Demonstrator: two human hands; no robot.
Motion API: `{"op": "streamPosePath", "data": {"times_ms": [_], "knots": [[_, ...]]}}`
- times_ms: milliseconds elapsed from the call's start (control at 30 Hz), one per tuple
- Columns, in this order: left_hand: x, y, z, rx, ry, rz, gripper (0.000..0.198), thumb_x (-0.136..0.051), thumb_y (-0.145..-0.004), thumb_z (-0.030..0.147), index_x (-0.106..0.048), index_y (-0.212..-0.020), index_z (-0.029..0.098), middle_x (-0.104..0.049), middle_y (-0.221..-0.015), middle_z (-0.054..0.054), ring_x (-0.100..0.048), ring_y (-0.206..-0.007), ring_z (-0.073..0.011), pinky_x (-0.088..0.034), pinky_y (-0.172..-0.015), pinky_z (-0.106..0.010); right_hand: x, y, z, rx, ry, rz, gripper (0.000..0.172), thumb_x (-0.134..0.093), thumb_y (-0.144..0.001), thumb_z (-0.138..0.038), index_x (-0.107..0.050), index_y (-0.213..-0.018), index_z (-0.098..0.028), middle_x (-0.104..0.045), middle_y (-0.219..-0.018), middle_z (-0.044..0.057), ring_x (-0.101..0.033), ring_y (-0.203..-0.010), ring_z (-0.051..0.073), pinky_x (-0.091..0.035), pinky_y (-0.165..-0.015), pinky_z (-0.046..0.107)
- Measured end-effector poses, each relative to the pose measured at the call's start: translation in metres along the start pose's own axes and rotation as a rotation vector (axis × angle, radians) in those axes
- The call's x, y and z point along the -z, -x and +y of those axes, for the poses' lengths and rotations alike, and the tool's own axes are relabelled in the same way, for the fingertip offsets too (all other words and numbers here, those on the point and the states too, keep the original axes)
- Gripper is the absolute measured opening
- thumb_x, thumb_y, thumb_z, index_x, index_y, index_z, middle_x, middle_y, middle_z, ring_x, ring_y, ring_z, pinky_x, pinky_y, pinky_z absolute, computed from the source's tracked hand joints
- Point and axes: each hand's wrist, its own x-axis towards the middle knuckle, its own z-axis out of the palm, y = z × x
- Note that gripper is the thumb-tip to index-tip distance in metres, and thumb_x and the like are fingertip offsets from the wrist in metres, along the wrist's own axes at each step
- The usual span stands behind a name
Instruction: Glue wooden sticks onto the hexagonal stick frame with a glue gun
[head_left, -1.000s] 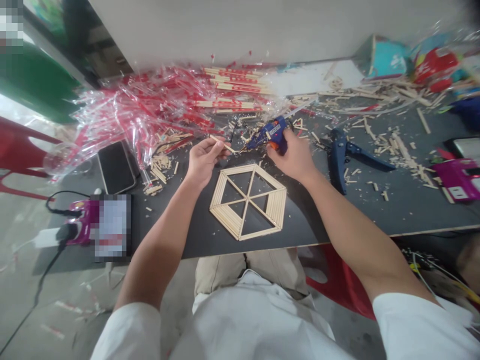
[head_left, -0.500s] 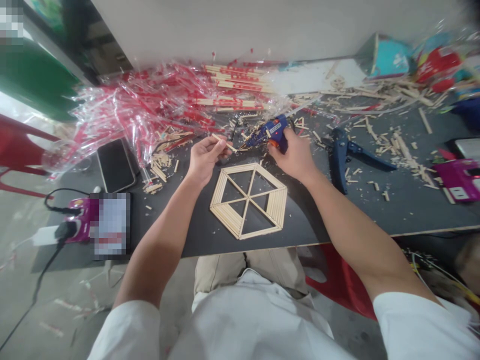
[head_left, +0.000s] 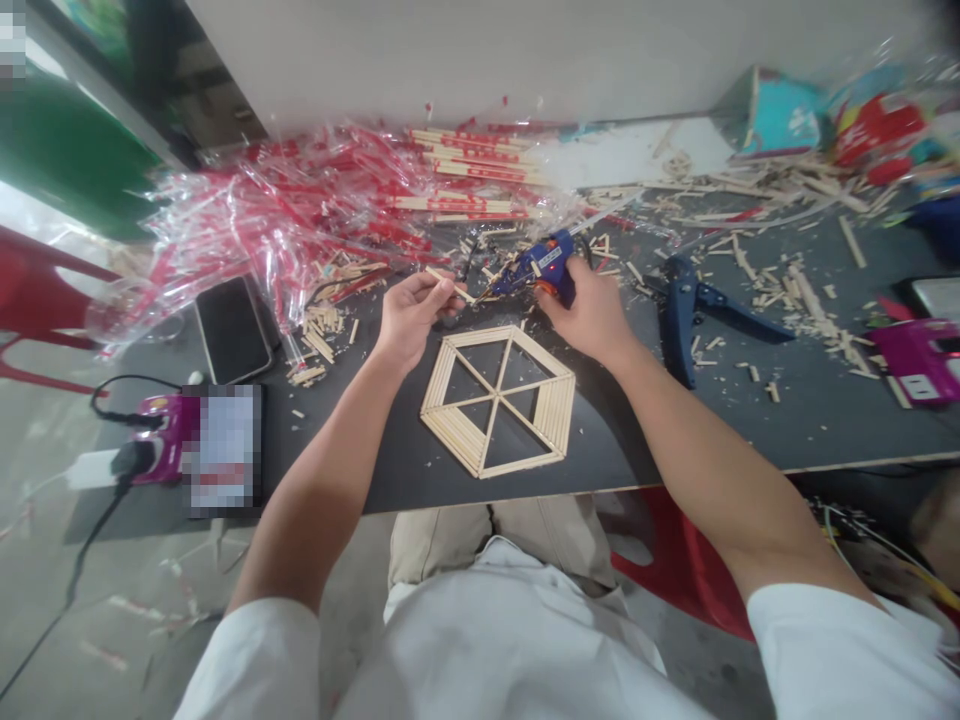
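My left hand (head_left: 411, 312) pinches a thin wooden stick (head_left: 450, 286) between thumb and fingers. My right hand (head_left: 589, 312) grips a blue hot glue gun (head_left: 536, 265) with an orange trigger. Its nozzle points left, very close to the stick's far end. Just below both hands, a flat hexagonal frame of glued wooden sticks (head_left: 450, 430) lies on the black tabletop (head_left: 337, 450), with spokes meeting at its centre. Neither hand touches the frame.
Clear plastic wrappers and red-marked sticks (head_left: 300, 210) heap along the far side. Cut wood pieces (head_left: 795, 300) scatter to the right, near blue-handled pliers (head_left: 681, 310). A black phone (head_left: 232, 330) lies left. Magenta power strips (head_left: 154, 440) sit at both sides.
Both hands have shifted slightly up and toward each other, bringing the stick a little closer to the glue gun's nozzle. The hexagonal frame has not moved.
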Motion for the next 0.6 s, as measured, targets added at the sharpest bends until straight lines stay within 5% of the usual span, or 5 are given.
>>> {"op": "streamPosePath", "data": {"times_ms": [600], "knots": [[0.0006,-0.0016,-0.003,-0.026,-0.011,-0.014,0.04,-0.095,-0.078,0.049,-0.071,-0.09,0.018,-0.081,-0.09,-0.004,-0.069,-0.065,-0.0063,-0.057,-0.064,-0.018,-0.003,-0.0014,0.0047,-0.038,-0.019,0.049,0.037,-0.063,-0.097,-0.053,-0.061,-0.117,-0.023,-0.074,-0.096,0.015,-0.072,-0.09,0.039,-0.057,-0.08,0.051]]}}
